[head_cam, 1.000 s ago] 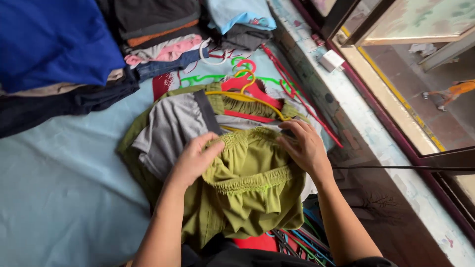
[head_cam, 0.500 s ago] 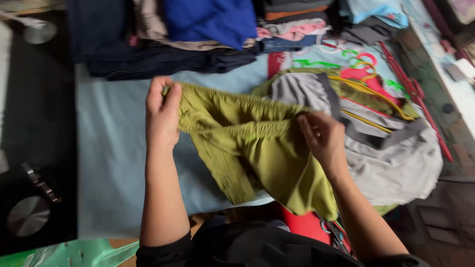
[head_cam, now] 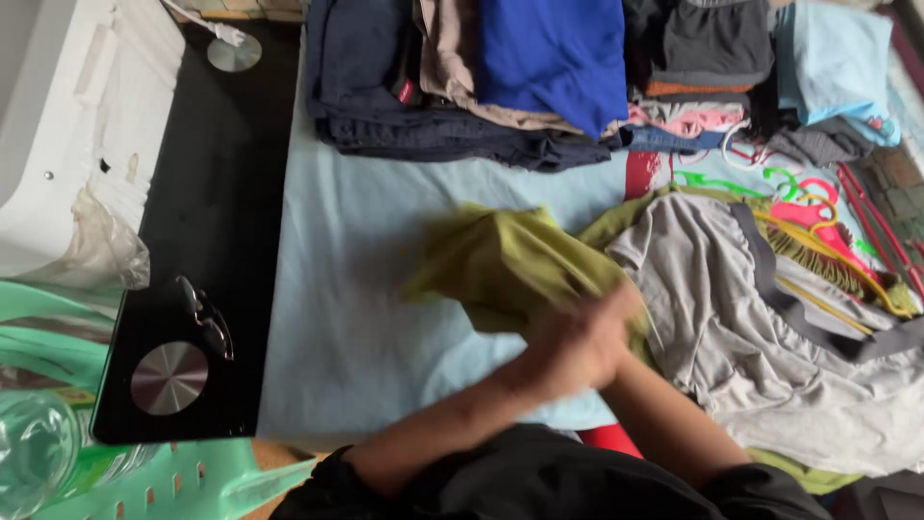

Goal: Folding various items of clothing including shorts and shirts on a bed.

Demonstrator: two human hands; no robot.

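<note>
Light-blue sheet (head_cam: 356,289) bears green shorts (head_cam: 510,260) beside grey garment (head_cam: 731,318).

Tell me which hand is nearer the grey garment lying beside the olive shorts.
Right. The right hand sits at the grey garment's left edge, gripping the olive shorts. The left hand, blurred, is pressed against the right one, on its far side from the garment.

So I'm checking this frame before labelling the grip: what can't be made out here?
Head view only:
- Hands: motion blur merges them; which hand is which, and the fingers' hold, cannot be told.
- Olive-green garment: blurred, its near part hidden behind the hands.
- Hangers: partly buried under the grey garment.
- Folded clothes stack: cut off by the top edge.
- Clear bottle: cut off at the left edge.
</note>
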